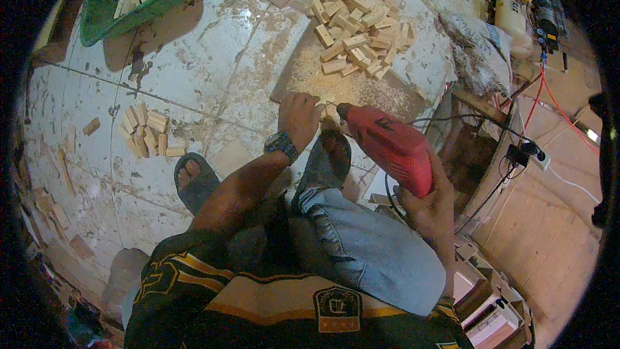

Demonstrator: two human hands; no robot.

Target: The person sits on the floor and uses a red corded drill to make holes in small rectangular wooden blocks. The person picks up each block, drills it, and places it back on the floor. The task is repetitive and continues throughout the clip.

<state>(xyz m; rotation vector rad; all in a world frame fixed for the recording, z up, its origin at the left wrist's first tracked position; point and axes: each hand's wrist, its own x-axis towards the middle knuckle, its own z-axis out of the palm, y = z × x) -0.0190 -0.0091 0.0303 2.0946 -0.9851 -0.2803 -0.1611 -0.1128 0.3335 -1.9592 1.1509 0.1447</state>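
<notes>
My right hand [427, 205] is wrapped round the handle of a red power drill [391, 145], which points to the left and away from me. Its chuck and thin bit end beside the fingertips of my left hand [301, 118]. A small pale wooden block [330, 109] is held by those closed fingers, just above my sandalled foot; most of it is hidden. Sawdust [323, 84] lies on a brown board [294, 71] just beyond. On the board's far part is a heap of small wooden blocks [358, 22], several showing drilled holes.
A smaller group of blocks [143, 130] lies on the tiled floor at left. Far left stands a green tub [139, 10] with wooden pieces. The drill's black cord [452, 116] runs right toward a power socket. An air compressor [513, 10] stands at far right, near a plywood sheet [542, 220].
</notes>
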